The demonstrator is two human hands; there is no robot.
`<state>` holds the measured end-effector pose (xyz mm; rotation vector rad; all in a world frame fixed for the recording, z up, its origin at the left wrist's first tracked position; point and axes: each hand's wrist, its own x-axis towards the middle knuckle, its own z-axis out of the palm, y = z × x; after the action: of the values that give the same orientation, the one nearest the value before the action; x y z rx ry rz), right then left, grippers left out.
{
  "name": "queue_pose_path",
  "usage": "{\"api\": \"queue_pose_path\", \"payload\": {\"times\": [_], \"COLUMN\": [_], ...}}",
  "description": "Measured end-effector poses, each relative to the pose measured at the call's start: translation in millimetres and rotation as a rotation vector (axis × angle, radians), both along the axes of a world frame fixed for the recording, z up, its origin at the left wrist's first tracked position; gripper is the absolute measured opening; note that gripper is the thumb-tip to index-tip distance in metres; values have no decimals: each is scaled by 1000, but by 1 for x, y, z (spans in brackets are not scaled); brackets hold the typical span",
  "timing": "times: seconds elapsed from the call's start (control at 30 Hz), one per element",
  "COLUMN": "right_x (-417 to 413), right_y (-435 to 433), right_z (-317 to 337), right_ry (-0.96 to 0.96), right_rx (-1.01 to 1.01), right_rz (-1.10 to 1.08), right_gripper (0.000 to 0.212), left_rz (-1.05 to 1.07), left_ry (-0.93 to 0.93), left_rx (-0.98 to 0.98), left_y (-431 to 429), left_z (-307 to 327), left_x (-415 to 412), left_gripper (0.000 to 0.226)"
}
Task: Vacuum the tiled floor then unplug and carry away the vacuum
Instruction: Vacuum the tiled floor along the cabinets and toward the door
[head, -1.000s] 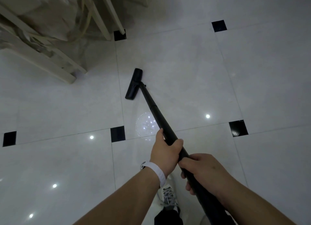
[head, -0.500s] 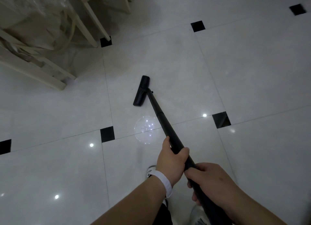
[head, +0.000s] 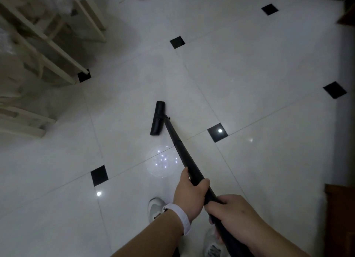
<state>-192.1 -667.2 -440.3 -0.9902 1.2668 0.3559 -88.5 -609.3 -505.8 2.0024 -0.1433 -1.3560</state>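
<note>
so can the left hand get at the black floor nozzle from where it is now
Probably not as it stands. The left hand grips the wand high up, while the floor nozzle rests on the tile at the wand's far end. Nothing visible blocks the way; it just looks too far.

Dim, bluish view; lamp glare spots on glossy floor (head: 249, 83), edges bent.

A home, likely a dining area: glossy white tiled floor (head: 249, 74) with small black diamond insets (head: 177, 42) and light reflections (head: 99, 193); cream wooden chair legs (head: 48, 43) at ten o'clock, dark wooden furniture (head: 339, 218) at four o'clock.
</note>
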Motion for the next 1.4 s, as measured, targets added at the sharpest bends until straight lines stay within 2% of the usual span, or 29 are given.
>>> {"api": "queue_pose_path", "payload": {"times": [0.2,0.47,0.9,1.17,1.4], "right_x": [-30,-21,132,211,252], "right_y": [-18,-39,-90,-114,-132], "right_z": [-4,-11,-15,-20,-17], "right_ry": [9,66,78,111,117], "right_rx": [-15,-31,31,76,76], "right_rz": [-146,-234,-442,-407,-455], "right_gripper": [26,27,24,40,27], "left_rz": [-97,-175,-136,-169,-132], "left_ry": [-1,30,103,105,119], "left_rx": [-28,-44,-106,-102,-117], "left_y": [-35,-68,-131,-152,-169], "left_z": [-1,-16,-14,-21,-20], "left_x": [-27,-19,133,213,250], "left_gripper": [59,71,70,76,77]}}
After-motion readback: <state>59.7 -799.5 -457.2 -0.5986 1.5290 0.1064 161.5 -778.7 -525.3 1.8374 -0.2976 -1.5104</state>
